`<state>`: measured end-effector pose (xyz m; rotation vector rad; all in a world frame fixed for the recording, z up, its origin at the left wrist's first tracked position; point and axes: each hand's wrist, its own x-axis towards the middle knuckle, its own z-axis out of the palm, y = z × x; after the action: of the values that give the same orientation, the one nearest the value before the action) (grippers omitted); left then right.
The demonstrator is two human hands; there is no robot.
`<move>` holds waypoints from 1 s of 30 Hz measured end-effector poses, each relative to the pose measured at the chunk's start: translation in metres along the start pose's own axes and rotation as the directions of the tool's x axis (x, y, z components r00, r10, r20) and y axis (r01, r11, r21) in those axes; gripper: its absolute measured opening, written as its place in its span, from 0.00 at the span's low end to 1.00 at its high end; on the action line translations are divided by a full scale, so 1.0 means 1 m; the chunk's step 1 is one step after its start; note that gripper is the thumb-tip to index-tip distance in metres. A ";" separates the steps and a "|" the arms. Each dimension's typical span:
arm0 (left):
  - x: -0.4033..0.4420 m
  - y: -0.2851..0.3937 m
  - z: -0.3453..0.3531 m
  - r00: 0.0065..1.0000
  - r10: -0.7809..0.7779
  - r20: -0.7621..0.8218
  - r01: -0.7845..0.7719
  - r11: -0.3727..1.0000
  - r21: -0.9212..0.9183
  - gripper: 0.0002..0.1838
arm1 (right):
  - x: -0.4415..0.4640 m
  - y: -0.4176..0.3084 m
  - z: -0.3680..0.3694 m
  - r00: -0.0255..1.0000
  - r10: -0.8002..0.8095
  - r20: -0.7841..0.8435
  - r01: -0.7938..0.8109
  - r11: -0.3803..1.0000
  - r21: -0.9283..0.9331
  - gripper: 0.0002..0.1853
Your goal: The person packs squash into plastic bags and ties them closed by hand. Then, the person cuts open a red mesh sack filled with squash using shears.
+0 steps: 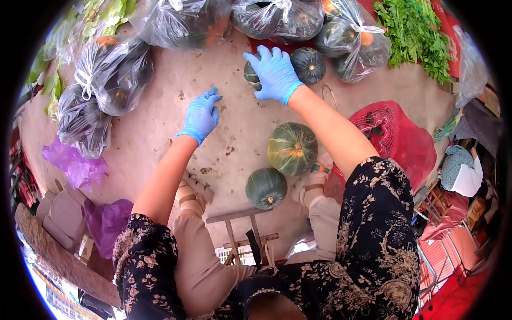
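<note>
My right hand, in a blue glove, is spread over a small dark green pumpkin, mostly covering it. Whether the fingers press on it cannot be made out. Just right of that hand sits another dark green pumpkin. My left hand, also gloved in blue, hovers over the ground sheet with fingers apart and nothing in them. Closer to me, between my feet, rest a green and yellow mottled pumpkin and a dark green pumpkin.
Knotted clear bags of pumpkins line the far side, with more bagged pumpkins at left. Leafy greens lie far right. A red mesh bag is right of my arm. Purple plastic bags lie left. A wooden stool stands below me.
</note>
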<state>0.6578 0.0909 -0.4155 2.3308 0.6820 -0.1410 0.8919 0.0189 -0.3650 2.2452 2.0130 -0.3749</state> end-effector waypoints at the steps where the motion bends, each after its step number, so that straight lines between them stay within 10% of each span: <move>1: 0.001 0.005 -0.001 0.999 0.027 0.021 -0.028 0.999 0.039 0.18 | 0.011 0.003 0.001 0.999 -0.024 -0.039 0.021 0.997 -0.070 0.43; 5: 0.017 0.031 0.010 0.978 0.195 0.075 -0.203 0.969 0.140 0.25 | 0.021 0.002 0.016 0.974 -0.064 -0.217 0.018 0.978 -0.208 0.34; 8: 0.027 0.054 0.016 0.944 0.239 0.228 -0.296 0.917 0.266 0.31 | -0.005 -0.010 -0.008 0.973 -0.120 -0.196 0.141 0.986 0.093 0.23; 10: 0.033 0.057 0.024 0.936 0.241 0.258 -0.320 0.887 0.333 0.34 | -0.034 -0.019 -0.004 0.995 0.019 0.101 -0.045 0.966 0.255 0.19; 12: 0.033 0.056 0.032 0.928 0.230 0.291 -0.334 0.860 0.386 0.35 | -0.053 -0.025 0.010 0.809 0.173 0.562 -0.375 0.888 0.266 0.22; 16: 0.023 0.048 0.029 0.879 0.251 0.405 -0.416 0.820 0.394 0.37 | -0.061 -0.071 0.073 0.802 0.363 0.474 -0.315 0.932 -0.179 0.34; 19: -0.015 0.027 0.015 0.751 0.293 0.592 -0.558 0.761 0.332 0.34 | -0.071 -0.149 0.057 0.795 0.074 0.602 -0.155 0.984 0.083 0.35; 22: -0.057 -0.015 -0.009 0.556 0.155 0.816 -0.539 0.815 0.213 0.27 | -0.076 -0.180 0.068 0.904 -0.089 0.418 -0.245 0.694 0.677 0.28; 24: -0.074 -0.035 -0.035 0.746 0.135 0.653 -0.377 0.893 0.246 0.22 | -0.056 -0.171 0.054 0.901 -0.172 0.398 -0.241 0.566 0.789 0.24; 25: -0.084 -0.042 -0.046 0.822 0.114 0.558 -0.295 0.924 0.245 0.20 | -0.048 -0.171 0.066 0.997 -0.006 0.073 -0.050 0.669 0.742 0.18; 27: -0.080 -0.062 -0.047 0.967 0.171 0.189 -0.211 0.952 0.220 0.23 | -0.011 -0.157 0.061 0.996 0.091 0.007 -0.074 0.755 0.652 0.22; 30: -0.044 -0.074 -0.046 0.993 0.010 -0.121 0.019 0.972 0.234 0.32 | 0.049 -0.142 0.053 0.991 0.124 -0.048 -0.092 0.899 0.428 0.28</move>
<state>0.5789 0.1474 -0.4126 2.5822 0.7661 -0.0859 0.7505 0.0706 -0.4162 2.6412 1.9823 -0.8017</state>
